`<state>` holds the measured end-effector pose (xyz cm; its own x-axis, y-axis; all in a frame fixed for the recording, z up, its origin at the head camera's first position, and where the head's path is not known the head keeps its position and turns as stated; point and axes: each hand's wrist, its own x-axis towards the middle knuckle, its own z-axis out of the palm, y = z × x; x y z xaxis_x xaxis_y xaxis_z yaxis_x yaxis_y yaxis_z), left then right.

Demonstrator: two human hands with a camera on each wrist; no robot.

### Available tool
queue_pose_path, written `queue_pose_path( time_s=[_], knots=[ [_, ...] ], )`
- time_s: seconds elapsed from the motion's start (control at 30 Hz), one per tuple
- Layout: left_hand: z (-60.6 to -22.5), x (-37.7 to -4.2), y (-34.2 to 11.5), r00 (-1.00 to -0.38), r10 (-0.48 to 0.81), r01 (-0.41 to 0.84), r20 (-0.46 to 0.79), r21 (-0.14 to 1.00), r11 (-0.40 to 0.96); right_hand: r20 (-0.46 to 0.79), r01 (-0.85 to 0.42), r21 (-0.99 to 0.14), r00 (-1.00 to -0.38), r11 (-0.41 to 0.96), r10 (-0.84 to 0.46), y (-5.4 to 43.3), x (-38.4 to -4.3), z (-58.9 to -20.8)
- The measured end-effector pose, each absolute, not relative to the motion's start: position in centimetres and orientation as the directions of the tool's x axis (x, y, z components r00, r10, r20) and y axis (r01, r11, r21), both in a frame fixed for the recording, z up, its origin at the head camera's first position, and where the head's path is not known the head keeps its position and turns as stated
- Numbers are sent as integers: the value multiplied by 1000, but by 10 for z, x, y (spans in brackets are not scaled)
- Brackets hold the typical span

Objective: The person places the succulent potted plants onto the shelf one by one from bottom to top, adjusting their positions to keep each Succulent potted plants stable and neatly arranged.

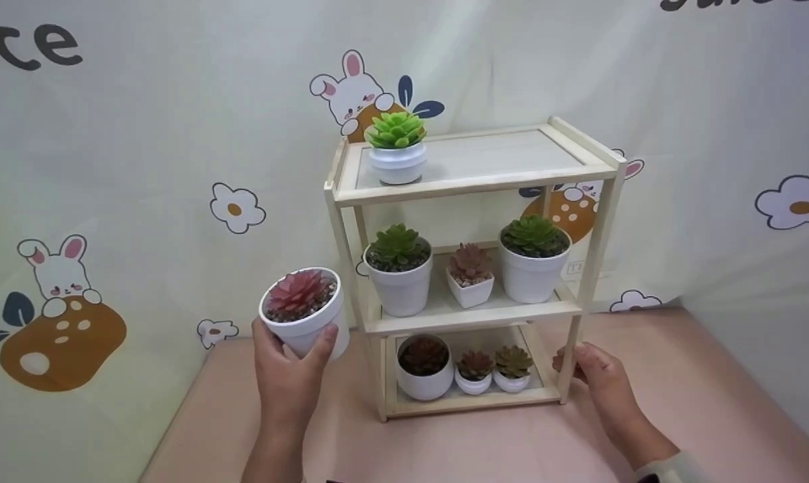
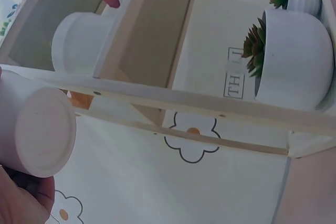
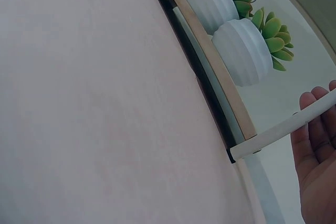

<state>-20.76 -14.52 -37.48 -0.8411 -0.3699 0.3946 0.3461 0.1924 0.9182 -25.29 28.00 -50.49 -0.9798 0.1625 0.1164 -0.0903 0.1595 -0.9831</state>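
My left hand (image 1: 290, 376) grips a white pot with a red succulent (image 1: 300, 312), thumb on one side, left of the shelf and tilted. In the left wrist view the underside of that pot (image 2: 44, 129) faces the camera. The three-tier wooden shelf (image 1: 471, 322) stands on the pink surface. At its lower right post (image 1: 572, 355) is my right hand (image 1: 606, 376), with the fingers behind the post. In the right wrist view, the fingers (image 3: 317, 129) look mostly straight across the post; the thumb is not visible there.
A bright green succulent (image 1: 398, 147) sits at the top tier's left. Two green potted succulents (image 1: 399, 268) (image 1: 535, 258) flank a small pink one (image 1: 471, 275) on the middle tier. The bottom tier bears a larger pot (image 1: 426, 369) and two small ones (image 1: 475, 372) (image 1: 512, 369). A printed cloth (image 1: 143, 168) hangs behind.
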Motion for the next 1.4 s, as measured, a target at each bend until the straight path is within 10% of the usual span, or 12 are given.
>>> queue_pose_path(
  time_s=[1.4],
  knots=[
    [-375,-190,-94,-861,-251,389,442,891,235,124,-107,-988,-978,107,166,280,-256,-508]
  ],
)
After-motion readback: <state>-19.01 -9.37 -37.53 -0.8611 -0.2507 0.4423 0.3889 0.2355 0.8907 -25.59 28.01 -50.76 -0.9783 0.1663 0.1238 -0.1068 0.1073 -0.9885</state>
